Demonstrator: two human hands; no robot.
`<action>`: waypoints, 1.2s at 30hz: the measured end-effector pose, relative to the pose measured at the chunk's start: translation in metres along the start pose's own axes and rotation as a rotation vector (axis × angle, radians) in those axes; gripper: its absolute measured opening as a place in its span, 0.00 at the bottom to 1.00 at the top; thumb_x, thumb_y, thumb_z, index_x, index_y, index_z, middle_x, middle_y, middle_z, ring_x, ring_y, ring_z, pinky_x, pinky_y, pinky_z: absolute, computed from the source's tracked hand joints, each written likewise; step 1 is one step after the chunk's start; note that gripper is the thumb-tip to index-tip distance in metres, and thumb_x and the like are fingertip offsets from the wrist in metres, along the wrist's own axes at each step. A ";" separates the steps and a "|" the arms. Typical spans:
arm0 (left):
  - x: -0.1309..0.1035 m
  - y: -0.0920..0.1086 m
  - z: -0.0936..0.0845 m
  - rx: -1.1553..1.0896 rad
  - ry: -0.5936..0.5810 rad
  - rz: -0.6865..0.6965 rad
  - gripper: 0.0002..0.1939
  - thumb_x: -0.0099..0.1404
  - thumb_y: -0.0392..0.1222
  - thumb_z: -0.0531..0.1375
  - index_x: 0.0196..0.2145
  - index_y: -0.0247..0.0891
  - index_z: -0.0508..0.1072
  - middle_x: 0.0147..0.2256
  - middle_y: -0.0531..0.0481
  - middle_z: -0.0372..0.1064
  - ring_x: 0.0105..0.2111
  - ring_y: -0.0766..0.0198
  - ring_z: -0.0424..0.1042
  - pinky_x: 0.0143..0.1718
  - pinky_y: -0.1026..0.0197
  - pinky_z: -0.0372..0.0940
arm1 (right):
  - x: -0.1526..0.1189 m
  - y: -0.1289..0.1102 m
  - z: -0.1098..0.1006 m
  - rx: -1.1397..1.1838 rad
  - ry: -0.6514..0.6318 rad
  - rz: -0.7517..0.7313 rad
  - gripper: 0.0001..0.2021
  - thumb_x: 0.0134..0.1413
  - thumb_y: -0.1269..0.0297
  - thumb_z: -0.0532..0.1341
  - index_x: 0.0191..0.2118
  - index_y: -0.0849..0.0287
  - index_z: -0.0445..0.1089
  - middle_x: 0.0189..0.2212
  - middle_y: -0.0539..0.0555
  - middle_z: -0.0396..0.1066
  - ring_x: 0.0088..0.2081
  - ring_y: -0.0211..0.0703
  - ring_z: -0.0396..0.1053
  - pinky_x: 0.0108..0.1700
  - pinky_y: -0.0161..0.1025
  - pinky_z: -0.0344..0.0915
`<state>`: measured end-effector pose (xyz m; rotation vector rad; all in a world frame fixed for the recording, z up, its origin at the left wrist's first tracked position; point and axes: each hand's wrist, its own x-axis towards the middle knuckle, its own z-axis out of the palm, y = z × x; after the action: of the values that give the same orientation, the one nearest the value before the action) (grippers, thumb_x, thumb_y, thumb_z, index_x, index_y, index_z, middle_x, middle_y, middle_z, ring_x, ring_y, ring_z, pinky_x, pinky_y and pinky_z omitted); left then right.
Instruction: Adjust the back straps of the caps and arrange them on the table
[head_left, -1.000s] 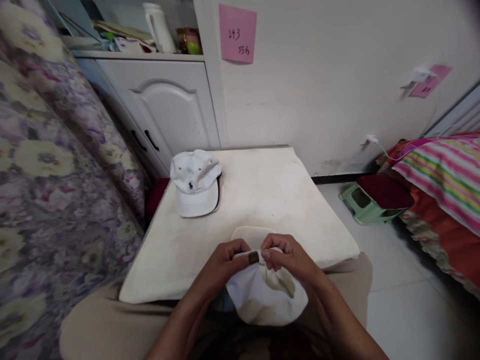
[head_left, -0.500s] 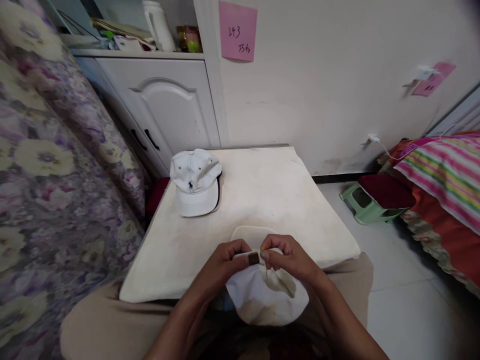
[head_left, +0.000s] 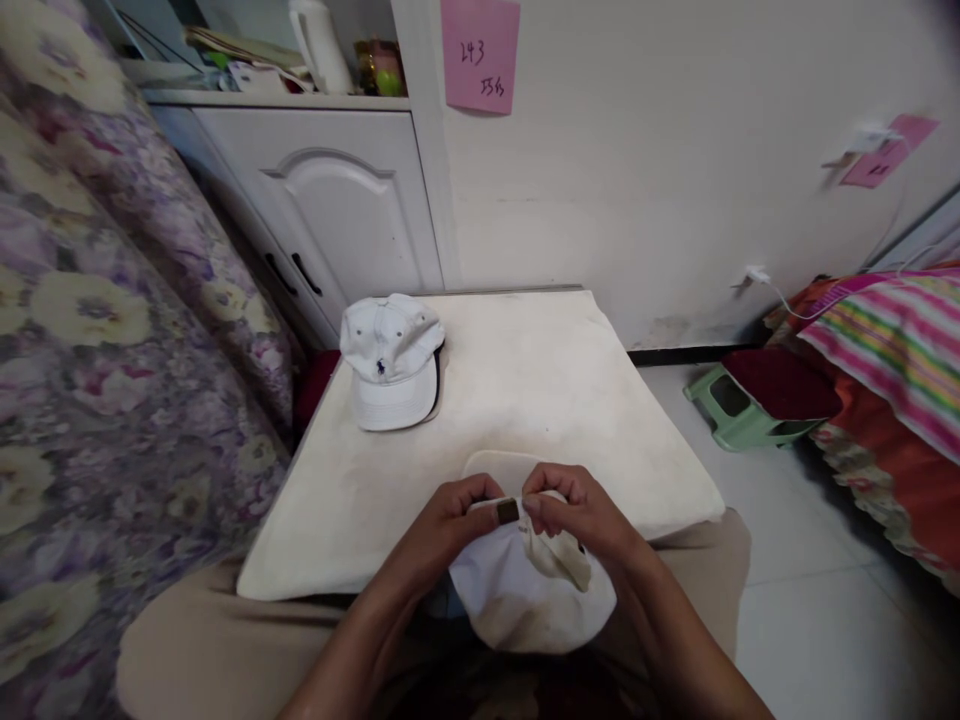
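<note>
A white baseball cap (head_left: 525, 600) hangs over the near edge of the table, its back strap toward me and its brim lying on the tabletop. My left hand (head_left: 466, 512) pinches the strap beside a small brown-gold buckle (head_left: 508, 511). Close to its right, my right hand (head_left: 564, 505) pinches the strap with thumb and forefinger. The strap's end between the fingertips is mostly hidden. Farther back on the left, a second white cap (head_left: 394, 365) with a small dark-blue logo rests on the table, with a dark-edged brim showing beneath it.
A cream-covered table (head_left: 517, 370) stands before me against the wall. To the left are a floral curtain (head_left: 90, 380) and a white cabinet (head_left: 337, 200). At the right, a green stool (head_left: 750, 400) with a dark red top stands by a bed with a striped cover (head_left: 907, 350).
The view has shifted slightly. Both hands stay on the cap's strap in nearly the same place, with only small finger movement.
</note>
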<state>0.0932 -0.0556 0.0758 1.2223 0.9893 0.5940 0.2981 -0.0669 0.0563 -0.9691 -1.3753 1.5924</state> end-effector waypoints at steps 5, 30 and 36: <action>0.003 -0.002 -0.003 -0.009 -0.019 0.017 0.15 0.60 0.50 0.65 0.29 0.35 0.69 0.24 0.57 0.60 0.23 0.70 0.54 0.24 0.67 0.47 | 0.000 -0.003 0.000 -0.025 0.010 -0.003 0.11 0.55 0.58 0.65 0.29 0.60 0.70 0.20 0.47 0.68 0.22 0.34 0.61 0.26 0.32 0.58; -0.070 -0.022 -0.014 0.765 0.472 0.364 0.04 0.63 0.38 0.61 0.31 0.41 0.77 0.34 0.49 0.75 0.35 0.57 0.67 0.39 0.58 0.57 | -0.003 -0.011 0.061 -0.002 -0.029 -0.033 0.12 0.57 0.55 0.66 0.32 0.59 0.71 0.23 0.48 0.72 0.18 0.31 0.58 0.22 0.31 0.56; -0.082 -0.023 -0.008 0.420 0.387 0.224 0.04 0.65 0.38 0.59 0.33 0.39 0.74 0.26 0.53 0.72 0.28 0.61 0.70 0.33 0.62 0.60 | -0.010 -0.014 0.057 -0.112 0.023 -0.123 0.10 0.59 0.59 0.65 0.31 0.58 0.73 0.24 0.49 0.72 0.27 0.37 0.65 0.31 0.34 0.61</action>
<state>0.0447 -0.1259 0.0779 1.6422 1.3582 0.8479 0.2510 -0.0968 0.0771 -0.9466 -1.4915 1.4221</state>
